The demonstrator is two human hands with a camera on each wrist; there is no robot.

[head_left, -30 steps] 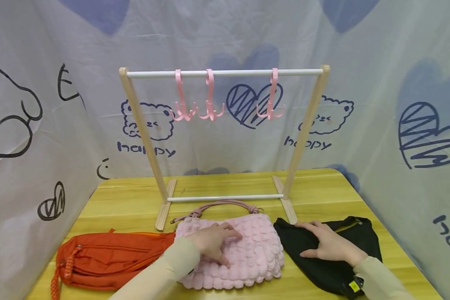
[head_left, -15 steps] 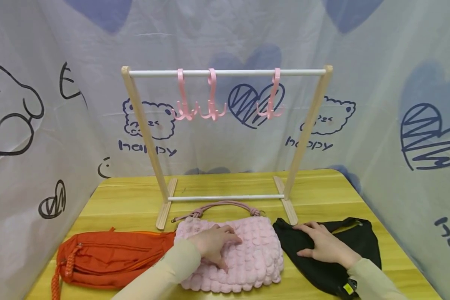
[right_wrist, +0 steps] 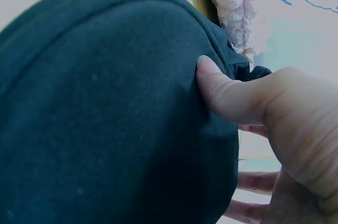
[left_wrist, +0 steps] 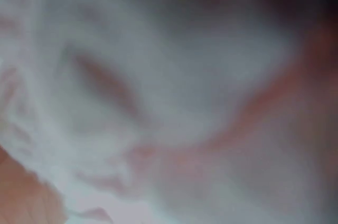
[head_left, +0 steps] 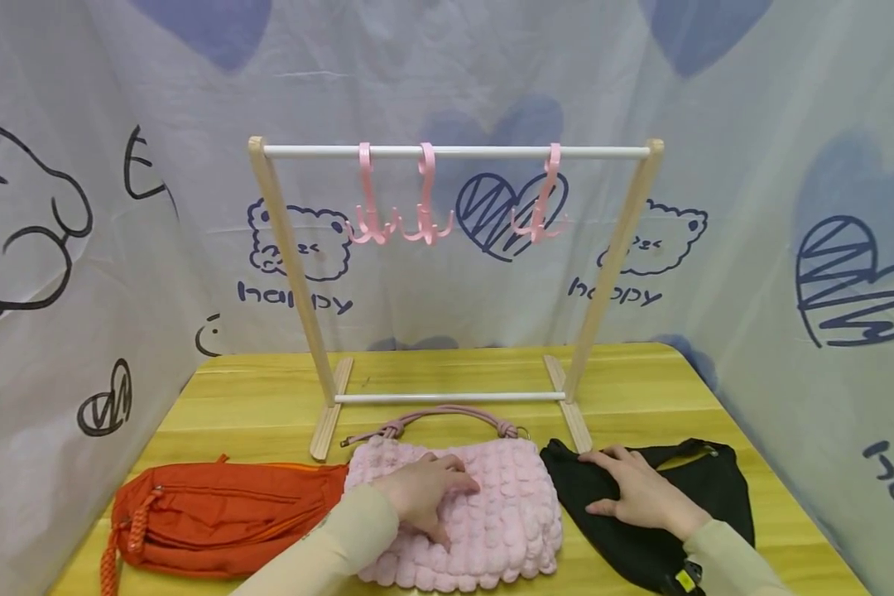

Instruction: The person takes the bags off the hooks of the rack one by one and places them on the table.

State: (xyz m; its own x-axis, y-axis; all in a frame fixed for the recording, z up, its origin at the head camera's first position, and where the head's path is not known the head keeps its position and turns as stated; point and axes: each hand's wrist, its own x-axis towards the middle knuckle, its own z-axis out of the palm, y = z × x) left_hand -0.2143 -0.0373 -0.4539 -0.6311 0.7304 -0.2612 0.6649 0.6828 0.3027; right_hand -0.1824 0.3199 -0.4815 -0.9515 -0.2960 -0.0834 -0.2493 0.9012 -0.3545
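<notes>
In the head view my left hand [head_left: 426, 492] rests on the front of a pink puffy handbag [head_left: 502, 505], its fingers loosely bent and spread from the thumb. The left wrist view shows only blurred pinkish fabric. Over on the right, my right hand [head_left: 641, 488] rests on a black crossbody bag [head_left: 704, 497], thumb and fingers apart. From the right wrist, the thumb [right_wrist: 224, 89] lies against the black cloth, while the fingertips pass out of sight behind the bag's edge. Both bags lie on the table [head_left: 626, 385].
An orange bag [head_left: 216, 513] with a braided cord lies at the left, partly behind the left sleeve. Behind the bags stands a wooden rack [head_left: 301, 281] with white rods. Three pink hooks [head_left: 368, 223] hang from its top rod. Printed curtain [head_left: 447, 306] surrounds the table.
The head view has shifted slightly. Both hands stay on the same bags, with hardly any movement, and the bags and rack keep their places.
</notes>
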